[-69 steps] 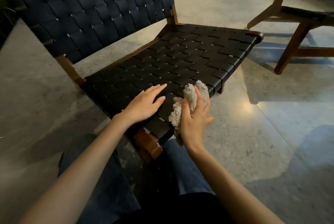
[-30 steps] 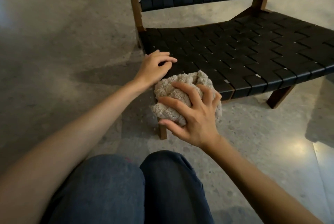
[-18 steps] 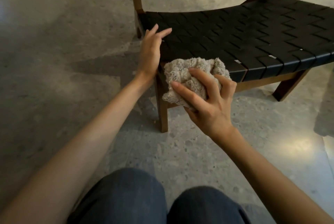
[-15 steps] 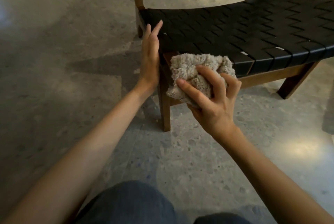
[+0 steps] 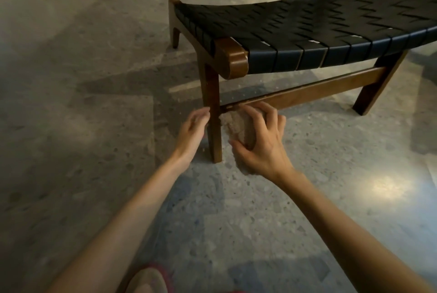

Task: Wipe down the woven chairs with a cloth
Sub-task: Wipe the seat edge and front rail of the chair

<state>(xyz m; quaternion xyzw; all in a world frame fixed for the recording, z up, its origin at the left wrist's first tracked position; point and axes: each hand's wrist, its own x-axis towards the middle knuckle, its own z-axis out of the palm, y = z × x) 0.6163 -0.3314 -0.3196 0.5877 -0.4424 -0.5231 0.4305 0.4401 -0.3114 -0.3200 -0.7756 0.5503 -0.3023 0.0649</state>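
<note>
Down at the front leg of the woven chair, the cloth sits bunched against the leg's right face, just under the wooden crossbar. It looks a soft, light, nubbly thing, likely to squash to any shape. It is best taken as a wad in the palm so a fat pad faces the wood. That is how the right hand has it: grip clamped round the cloth, fingers curled over the top, thumb tucked beneath. The left hand lies on the leg's other side, grip loose and apart, holding nothing. Its fingertips are right at the wood, though contact is hard to call. The chair itself looks stiff and steady on the floor.
</note>
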